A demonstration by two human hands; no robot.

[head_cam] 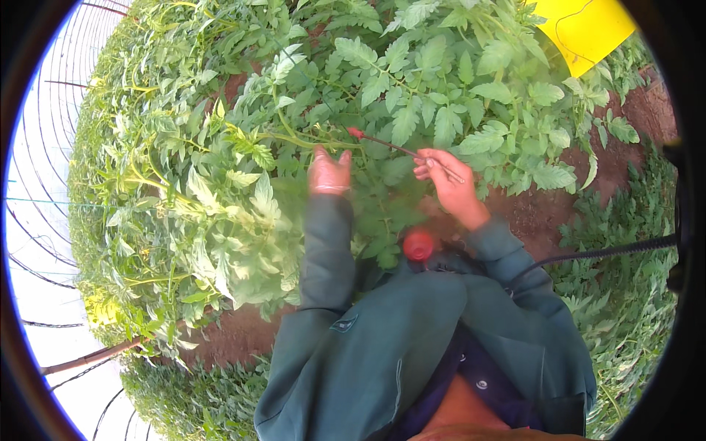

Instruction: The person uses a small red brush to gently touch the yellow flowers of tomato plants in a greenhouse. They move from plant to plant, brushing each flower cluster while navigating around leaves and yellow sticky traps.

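My left hand (329, 172), in a thin see-through glove, is raised to a tomato plant's stem (298, 140), its fingertips at a small flower cluster (326, 132). Whether the fingers close on the stem cannot be told. In my bare right hand (448, 176) is a thin stick with a red tip (356, 132), pinched between thumb and fingers. That tip points left, just right of the flower cluster. A round red container (418, 245) sits low in front of my body, below and between the hands.
Dense tomato foliage (408, 82) surrounds both hands. A yellow sheet (584, 33) hangs at the upper right. Brown soil (540, 215) shows between the rows. A dark ribbed cord (606, 248) crosses at right, and a wooden pole (99, 355) stands out at lower left.
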